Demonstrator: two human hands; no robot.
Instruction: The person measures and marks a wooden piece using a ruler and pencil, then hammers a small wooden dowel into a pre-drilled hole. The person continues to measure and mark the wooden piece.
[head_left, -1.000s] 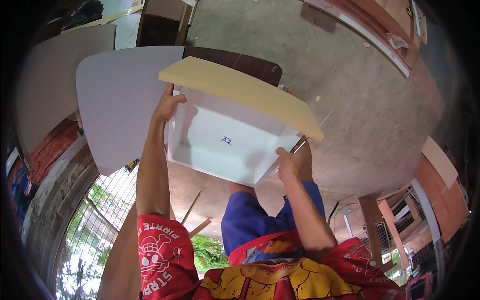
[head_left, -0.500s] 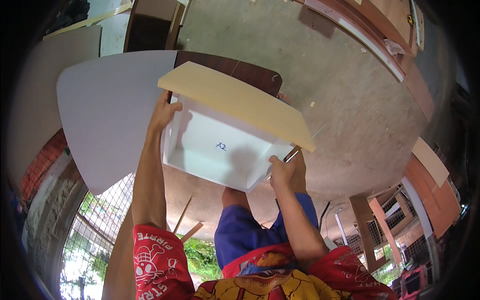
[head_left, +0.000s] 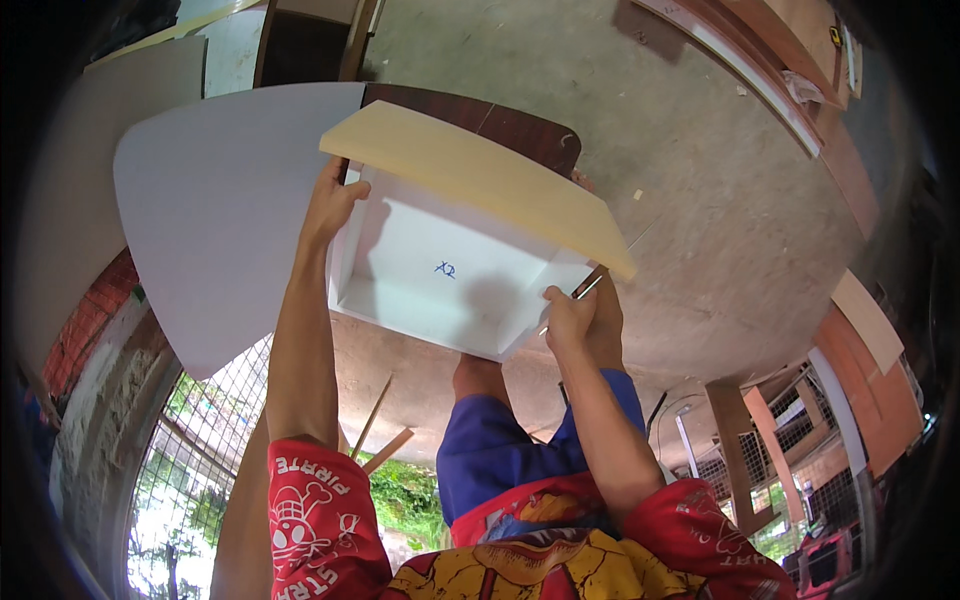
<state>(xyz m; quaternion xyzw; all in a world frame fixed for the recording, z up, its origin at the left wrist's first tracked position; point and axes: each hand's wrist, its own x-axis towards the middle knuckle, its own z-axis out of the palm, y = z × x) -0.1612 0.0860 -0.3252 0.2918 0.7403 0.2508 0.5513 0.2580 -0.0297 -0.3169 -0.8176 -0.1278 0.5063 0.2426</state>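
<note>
A white drawer box (head_left: 420,255) with a pale yellow front panel (head_left: 480,180) is held up between my two hands, tilted down to the right. Blue marker writing shows on its white bottom. My left hand (head_left: 335,203) grips the left side near the front panel, thumb over the rim and fingers mostly hidden. On the right side my right hand (head_left: 572,315) is closed round the drawer wall, thumb on top. A thin metal slide rail (head_left: 588,288) runs along that wall beside the right hand.
Behind the drawer lies a dark brown board (head_left: 500,120), next to a large grey-white panel (head_left: 230,210) on the left. Boards (head_left: 740,70) lie at the far right on the concrete floor (head_left: 720,230). Wooden pieces (head_left: 745,450) stand near wire mesh at the lower right.
The drawer and both hands sit slightly higher in the picture, as the surroundings shift a little too. My grip on both sides looks the same.
</note>
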